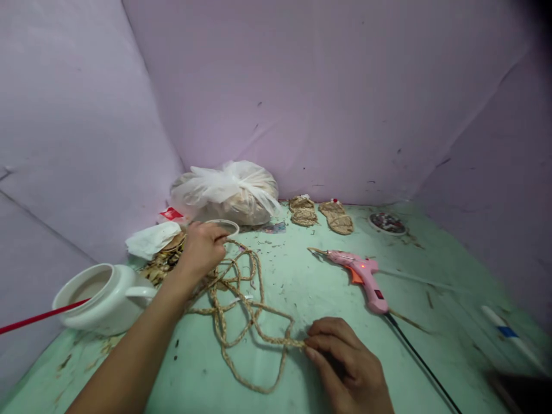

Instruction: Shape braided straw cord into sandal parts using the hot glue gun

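Observation:
My right hand (349, 365) pinches the end of a braided straw-coloured rope (269, 339) between thumb and fingers. The rest of the rope lies in loose, tangled loops on the green table. My left hand (204, 244) is closed at the far side of the loops, beside a white round rim (226, 225). Rope runs close by its fingertips, but what they hold is hidden. To the right lies a pink glue gun (353, 261) with an orange trigger and a small lit red light.
A white pot (103, 299) holding a red stick (47, 316) stands at left. A tied plastic bag (233, 195) rests against the wall. Two small woven soles (304, 213) and a dish of small pieces (388, 223) lie at the back. The gun's black cord (422, 362) crosses the right.

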{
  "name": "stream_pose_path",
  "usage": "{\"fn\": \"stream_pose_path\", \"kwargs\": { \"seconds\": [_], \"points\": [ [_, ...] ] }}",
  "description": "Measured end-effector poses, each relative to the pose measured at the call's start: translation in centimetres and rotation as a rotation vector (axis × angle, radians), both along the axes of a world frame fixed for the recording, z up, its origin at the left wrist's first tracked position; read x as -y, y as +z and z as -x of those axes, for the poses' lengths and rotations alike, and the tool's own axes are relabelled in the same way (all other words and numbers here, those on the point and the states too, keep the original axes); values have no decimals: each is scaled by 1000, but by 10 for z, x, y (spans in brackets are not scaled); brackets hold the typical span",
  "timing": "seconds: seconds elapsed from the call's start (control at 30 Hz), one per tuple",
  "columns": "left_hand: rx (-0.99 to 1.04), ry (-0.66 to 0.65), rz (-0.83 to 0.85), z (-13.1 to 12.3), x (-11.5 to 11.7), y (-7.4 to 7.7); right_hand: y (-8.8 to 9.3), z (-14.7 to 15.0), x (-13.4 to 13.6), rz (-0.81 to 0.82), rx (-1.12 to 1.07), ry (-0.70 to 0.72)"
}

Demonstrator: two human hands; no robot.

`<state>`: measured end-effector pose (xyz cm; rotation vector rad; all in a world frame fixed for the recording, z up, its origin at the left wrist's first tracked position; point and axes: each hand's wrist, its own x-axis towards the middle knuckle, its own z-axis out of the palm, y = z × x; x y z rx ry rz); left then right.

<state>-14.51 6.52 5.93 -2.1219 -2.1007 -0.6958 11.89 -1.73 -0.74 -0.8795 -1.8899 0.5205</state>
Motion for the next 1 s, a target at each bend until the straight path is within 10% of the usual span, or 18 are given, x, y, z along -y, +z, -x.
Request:
{"fn": "stream_pose_path", "kwargs": {
  "seconds": [0.17, 0.3, 0.47, 0.57, 1.0],
  "points": [
    [-52, 101, 51, 29, -10, -20, -1, 1, 1, 7, 18, -46],
    [-9, 117, 49, 6, -2, -16, -3, 0, 4, 22, 21, -36],
    [374, -478, 297, -68, 31, 4, -1, -2, 5, 74, -3, -15],
    [397, -617, 475, -92, 44, 4, -1, -2, 5, 93, -30, -29],
    [261, -437, 505, -97, 45, -9, -3, -1, 4, 118, -72, -10]
  ]
}}
